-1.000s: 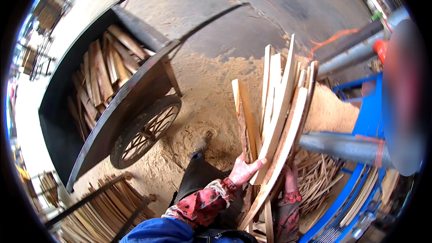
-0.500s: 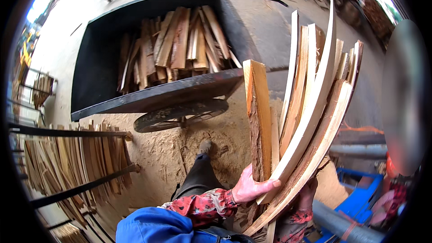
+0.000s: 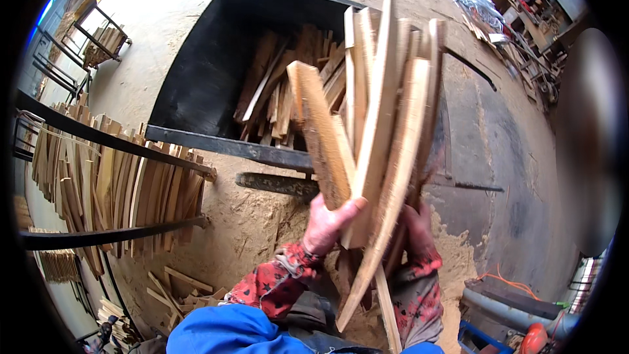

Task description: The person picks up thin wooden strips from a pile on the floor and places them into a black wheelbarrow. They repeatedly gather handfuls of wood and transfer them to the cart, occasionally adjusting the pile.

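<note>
Between my two hands I carry a loose bundle of long wooden slats [image 3: 375, 118], some with bark along one edge. My left hand [image 3: 327, 221] clasps the bundle's left side, its thumb laid across a pale slat. On the opposite side my right hand [image 3: 419, 228] presses in, its fingers partly hidden behind the wood. The slats stand nearly upright, their upper ends fanned out in front of a black metal cart [image 3: 196, 72]. Inside that cart lies a heap of similar wood strips [image 3: 275, 101], partly covered by my bundle.
A black-barred rack [image 3: 118, 233] full of upright slats stands at the left. Under the cart's near edge is a wheel [image 3: 275, 183]. Scrap wood [image 3: 187, 288] lies on the sawdust-covered floor. At lower right are a grey pipe [image 3: 511, 311] and an orange cord [image 3: 511, 280].
My view has turned right, and the bundle now stands before the cart, overlapping its right part. My right hand has come into clearer sight. Both hands keep their hold.
</note>
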A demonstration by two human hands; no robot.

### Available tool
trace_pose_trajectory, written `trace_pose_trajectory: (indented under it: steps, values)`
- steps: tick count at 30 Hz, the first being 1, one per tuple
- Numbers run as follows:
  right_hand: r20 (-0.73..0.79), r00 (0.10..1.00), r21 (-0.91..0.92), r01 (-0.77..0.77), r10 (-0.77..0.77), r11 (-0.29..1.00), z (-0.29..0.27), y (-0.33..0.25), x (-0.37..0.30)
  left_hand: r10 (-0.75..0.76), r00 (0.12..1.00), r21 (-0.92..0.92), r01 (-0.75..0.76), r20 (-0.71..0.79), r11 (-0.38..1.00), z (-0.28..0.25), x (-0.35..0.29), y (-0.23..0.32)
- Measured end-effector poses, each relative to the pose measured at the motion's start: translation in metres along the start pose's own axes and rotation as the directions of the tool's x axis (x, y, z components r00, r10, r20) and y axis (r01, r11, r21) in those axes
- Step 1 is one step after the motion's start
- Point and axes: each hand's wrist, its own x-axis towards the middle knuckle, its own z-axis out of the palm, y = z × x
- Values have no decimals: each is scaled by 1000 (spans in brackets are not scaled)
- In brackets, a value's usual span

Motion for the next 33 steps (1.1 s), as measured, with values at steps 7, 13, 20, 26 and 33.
trace_pose_trajectory:
  steps: [7, 13, 20, 26, 33]
  values:
    - [212, 976, -73, -31, 46, 997, 125, -17, 149, 157, 979, 120, -141, -128, 983, -95, 121, 92]
    - [189, 981, -239, 95, -50, 966, 192, -27, 269, 131, 917, 554, 110, -378, 825, -200, 257, 194]
    - [334, 941, -600, 264, -64, 755, 156, 40, 209, 206, 953, 887, 111, -223, 448, -230, 215, 135]
    - [398, 908, -693, 391, -131, 605, 154, 47, 195, 319, 935, 985, 170, -155, -18, -217, 201, 111]
    - [411, 896, -686, 425, -168, 590, 140, 42, 189, 451, 795, 796, 550, -406, -252, -287, 239, 140]
